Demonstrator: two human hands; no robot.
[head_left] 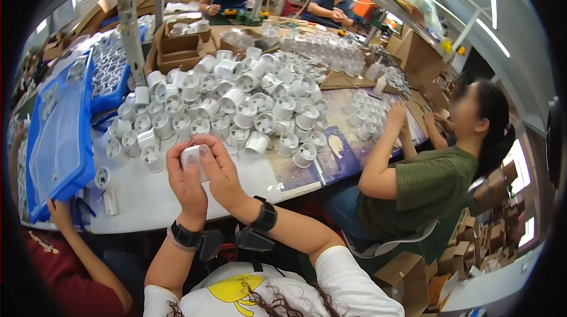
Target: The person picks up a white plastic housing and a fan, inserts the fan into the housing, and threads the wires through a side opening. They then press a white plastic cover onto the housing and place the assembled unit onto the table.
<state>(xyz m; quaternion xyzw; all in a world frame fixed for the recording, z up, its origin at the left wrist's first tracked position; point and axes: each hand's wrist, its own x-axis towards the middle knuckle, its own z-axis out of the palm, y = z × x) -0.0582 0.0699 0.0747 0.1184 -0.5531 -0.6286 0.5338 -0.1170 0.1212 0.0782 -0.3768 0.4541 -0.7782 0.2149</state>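
Both my hands are raised over the near part of the white table. My left hand and my right hand close round a small white plastic part from either side, with the thumbs against it. The fingers cover most of it, so its full shape is hidden. Just beyond them lies a large heap of white cylindrical plastic housings, many with spoked or bladed centres facing up. A single housing sits to the left of my hands, beside a white tube-like piece.
At the left, a co-worker's hand touches a tilted blue crate. A person in a green shirt sits close on my right by smaller white cups. Cardboard boxes, clear plastic parts and a metal post stand beyond the heap.
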